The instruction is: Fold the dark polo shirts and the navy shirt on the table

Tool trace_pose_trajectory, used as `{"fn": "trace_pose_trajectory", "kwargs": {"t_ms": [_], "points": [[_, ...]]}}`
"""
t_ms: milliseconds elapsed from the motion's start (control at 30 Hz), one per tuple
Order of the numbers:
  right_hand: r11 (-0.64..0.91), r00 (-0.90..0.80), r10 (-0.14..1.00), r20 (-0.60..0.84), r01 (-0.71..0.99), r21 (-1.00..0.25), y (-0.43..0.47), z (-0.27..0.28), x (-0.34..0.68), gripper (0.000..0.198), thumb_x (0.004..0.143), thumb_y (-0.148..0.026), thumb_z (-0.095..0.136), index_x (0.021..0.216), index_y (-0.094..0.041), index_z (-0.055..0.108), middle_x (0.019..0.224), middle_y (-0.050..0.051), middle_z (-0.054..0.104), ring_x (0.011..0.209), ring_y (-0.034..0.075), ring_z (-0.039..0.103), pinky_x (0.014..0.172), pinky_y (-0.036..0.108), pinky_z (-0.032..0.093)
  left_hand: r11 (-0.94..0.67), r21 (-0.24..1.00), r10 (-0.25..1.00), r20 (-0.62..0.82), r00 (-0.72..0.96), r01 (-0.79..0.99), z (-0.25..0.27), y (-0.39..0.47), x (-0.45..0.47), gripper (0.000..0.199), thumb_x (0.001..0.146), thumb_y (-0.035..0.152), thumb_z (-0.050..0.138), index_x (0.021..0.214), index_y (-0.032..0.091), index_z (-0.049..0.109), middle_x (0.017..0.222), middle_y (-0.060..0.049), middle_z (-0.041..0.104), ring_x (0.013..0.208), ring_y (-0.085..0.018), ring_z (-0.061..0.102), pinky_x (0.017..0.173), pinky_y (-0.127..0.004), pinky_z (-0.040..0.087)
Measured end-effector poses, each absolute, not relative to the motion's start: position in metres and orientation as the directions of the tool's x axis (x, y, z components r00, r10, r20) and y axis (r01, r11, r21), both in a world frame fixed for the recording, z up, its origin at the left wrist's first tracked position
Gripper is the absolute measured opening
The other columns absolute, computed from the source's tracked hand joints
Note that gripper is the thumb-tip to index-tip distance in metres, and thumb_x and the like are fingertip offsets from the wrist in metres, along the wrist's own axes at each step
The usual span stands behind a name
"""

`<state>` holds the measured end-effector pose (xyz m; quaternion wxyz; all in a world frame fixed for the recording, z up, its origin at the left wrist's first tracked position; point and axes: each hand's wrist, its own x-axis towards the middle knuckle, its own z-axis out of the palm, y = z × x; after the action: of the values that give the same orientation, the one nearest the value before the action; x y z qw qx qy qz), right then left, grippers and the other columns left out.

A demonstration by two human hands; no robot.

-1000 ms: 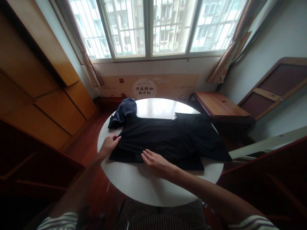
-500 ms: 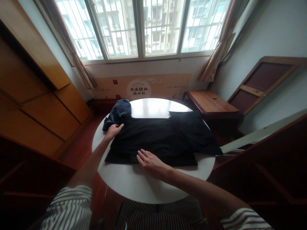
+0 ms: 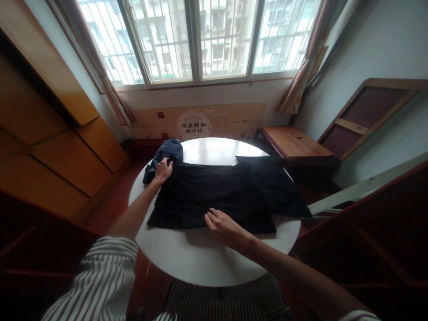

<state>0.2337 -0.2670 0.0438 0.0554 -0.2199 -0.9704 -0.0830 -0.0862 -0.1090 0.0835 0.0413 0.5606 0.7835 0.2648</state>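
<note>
Black garment (image 3: 214,187): one, spread flat with slight creases across the round white table (image 3: 214,265), its pointed right end reaching the table's right rim.

Left hand (image 3: 163,170): at the garment's far left corner, thumb and fingers pinched together on black cloth, beside the dark blue garment.

Right hand (image 3: 222,226): on the black garment's near edge, fingers close together and slightly curled; thumb hidden, so whether they grip cannot be told.

Dark blue garment (image 3: 170,148): one, bunched at the table's far left, against the black garment.

Striped sleeve (image 3: 107,267): black-and-white, rolled up on the left arm.

Storage cabinet (image 3: 60,167): yellow-brown wood, at left, several flat doors closed; contents hidden.

Low wooden table (image 3: 294,140): brown top with one small dark mark, beyond the white table at right.

Framed wooden panel (image 3: 368,109): two dark insets, tilted near the right wall.

Banner (image 3: 230,120): beige, Chinese characters in a pale circle, below the window.

Window (image 3: 222,40): barred, apartment buildings outside; left curtain (image 3: 115,102) and right curtain (image 3: 296,91) gathered at either side.

Floor (image 3: 113,191): reddish brown.
</note>
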Motion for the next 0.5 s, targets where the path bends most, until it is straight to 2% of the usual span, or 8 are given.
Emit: {"fn": "trace_pose_trajectory", "kwargs": {"t_ms": [100, 200, 400, 500], "points": [[0.905, -0.917, 0.353, 0.188, 0.386, 0.181, -0.273, 0.04, 0.229, 0.036, 0.094, -0.008, 0.045, 0.125, 0.003, 0.057, 0.12, 0.026, 0.065, 0.116, 0.03, 0.061, 0.097, 0.039, 0.05, 0.215, 0.451, 0.872, 0.31, -0.378, 0.866, 0.099, -0.114, -0.095, 0.042, 0.095, 0.031, 0.049, 0.131, 0.01, 0.055, 0.127, -0.018, 0.065, 0.119, -0.03, 0.06, 0.103, -0.036, 0.042], [0.926, -0.926, 0.286, 0.246, 0.334, 0.179, -0.283, 0.042, 0.216, 0.037, 0.095, -0.01, 0.045, 0.128, 0.003, 0.054, 0.122, 0.026, 0.063, 0.116, 0.029, 0.061, 0.098, 0.039, 0.05, 0.229, 0.436, 0.86, 0.328, -0.39, 0.871, 0.113, -0.116, -0.115, 0.043, 0.093, 0.032, 0.053, 0.129, 0.009, 0.058, 0.123, -0.018, 0.066, 0.115, -0.03, 0.062, 0.1, -0.036, 0.046], [0.945, -0.914, 0.276, 0.296, 0.315, 0.09, -0.298, 0.044, 0.175, 0.037, 0.095, -0.008, 0.043, 0.13, 0.001, 0.05, 0.116, 0.023, 0.065, 0.11, 0.026, 0.063, 0.092, 0.038, 0.052, 0.326, 0.397, 0.862, 0.248, -0.443, 0.858, 0.117, -0.119, -0.167, 0.044, 0.086, 0.033, 0.061, 0.123, 0.01, 0.061, 0.119, -0.019, 0.068, 0.11, -0.03, 0.064, 0.097, -0.036, 0.048], [0.955, -0.917, 0.289, 0.276, 0.296, -0.018, -0.3, 0.045, 0.174, 0.037, 0.094, -0.012, 0.048, 0.129, 0.0, 0.051, 0.113, 0.023, 0.065, 0.11, 0.027, 0.063, 0.094, 0.04, 0.051, 0.368, 0.445, 0.854, 0.185, -0.486, 0.816, 0.108, -0.133, -0.181, 0.054, 0.08, 0.042, 0.067, 0.122, 0.009, 0.059, 0.119, -0.019, 0.067, 0.108, -0.03, 0.065, 0.093, -0.035, 0.05]]}}
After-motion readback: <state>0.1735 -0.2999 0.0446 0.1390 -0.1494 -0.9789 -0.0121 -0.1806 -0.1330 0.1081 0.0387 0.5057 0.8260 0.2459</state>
